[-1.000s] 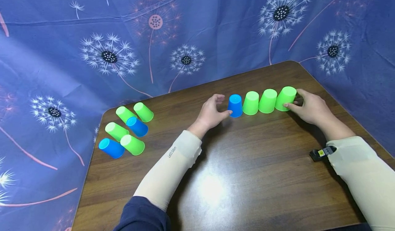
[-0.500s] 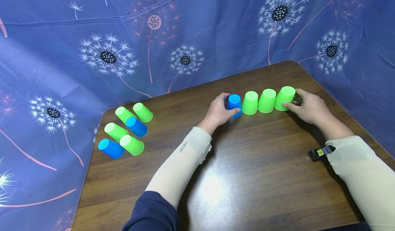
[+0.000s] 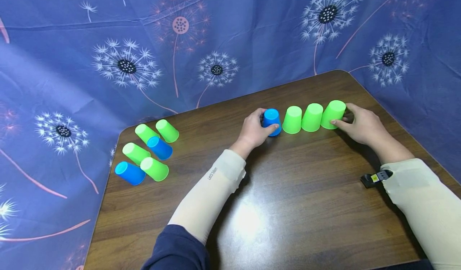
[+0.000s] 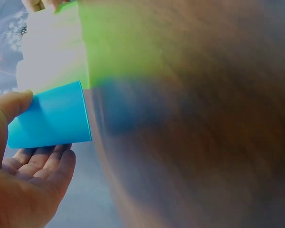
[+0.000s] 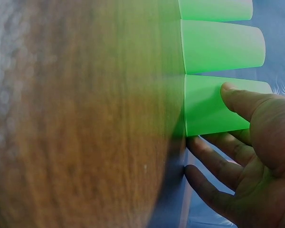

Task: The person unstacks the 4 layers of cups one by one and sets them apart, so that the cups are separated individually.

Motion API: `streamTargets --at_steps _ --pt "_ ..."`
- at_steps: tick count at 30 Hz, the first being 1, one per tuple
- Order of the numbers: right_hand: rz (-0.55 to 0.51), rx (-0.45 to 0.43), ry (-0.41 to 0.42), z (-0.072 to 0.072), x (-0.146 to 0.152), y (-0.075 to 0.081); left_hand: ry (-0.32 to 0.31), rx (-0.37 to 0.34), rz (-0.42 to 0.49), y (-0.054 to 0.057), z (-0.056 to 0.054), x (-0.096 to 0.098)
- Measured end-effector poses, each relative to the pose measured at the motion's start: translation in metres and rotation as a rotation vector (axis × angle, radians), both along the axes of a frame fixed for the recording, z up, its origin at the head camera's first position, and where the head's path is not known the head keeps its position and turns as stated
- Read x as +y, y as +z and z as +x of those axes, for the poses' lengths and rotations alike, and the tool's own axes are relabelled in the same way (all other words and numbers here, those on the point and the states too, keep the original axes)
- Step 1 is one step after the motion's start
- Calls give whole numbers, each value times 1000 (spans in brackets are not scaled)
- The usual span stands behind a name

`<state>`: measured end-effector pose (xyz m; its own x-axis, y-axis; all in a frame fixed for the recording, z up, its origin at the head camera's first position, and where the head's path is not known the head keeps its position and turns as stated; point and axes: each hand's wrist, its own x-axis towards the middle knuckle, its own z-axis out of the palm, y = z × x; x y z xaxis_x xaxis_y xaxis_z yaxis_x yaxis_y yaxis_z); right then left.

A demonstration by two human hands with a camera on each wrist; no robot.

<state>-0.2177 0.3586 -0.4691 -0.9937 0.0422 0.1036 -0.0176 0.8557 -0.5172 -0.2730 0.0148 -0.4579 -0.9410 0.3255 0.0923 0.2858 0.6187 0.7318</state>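
Note:
My left hand [image 3: 253, 133] grips an upside-down blue cup [image 3: 271, 118], thumb on its near side and fingers behind it. In the left wrist view the thumb presses the blue cup [image 4: 54, 118] from one side, the other fingers beneath it. Right of it two upside-down green cups [image 3: 292, 120] [image 3: 312, 117] stand side by side. At the row's right end my right hand [image 3: 364, 126] holds a third green cup [image 3: 333, 113]. The right wrist view has its thumb across that green cup [image 5: 204, 107], with the fingers along the other side.
At the table's left stands a cluster of upside-down cups, several green [image 3: 155, 170] and two blue [image 3: 130, 174] [image 3: 160, 148]. A blue dandelion-print cloth [image 3: 252, 33] hangs behind the brown wooden table [image 3: 295, 206]. A small black device [image 3: 374, 178] is at the right sleeve.
My left hand has moved right and taken hold of the blue cup. The cup has then shifted slightly left, opening a gap to the nearest green cup. My right hand has stayed put.

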Motion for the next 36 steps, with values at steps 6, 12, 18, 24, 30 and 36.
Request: streamTargets --at_steps 6,12,18,24,30,36 --pt "3 -9 0 0 0 0 2 7 45 7 6 -20" --pt "8 4 8 -1 0 -1 23 13 70 14 15 -48" --pt "18 5 3 -2 0 -2 70 11 99 16 26 -80" --pt "18 5 6 -2 -1 -2 121 41 97 16 40 -115" --pt "12 -8 8 -2 -2 0 159 57 102 16 57 -153" --pt "12 -11 10 -1 -2 -1 190 70 116 19 74 -186"
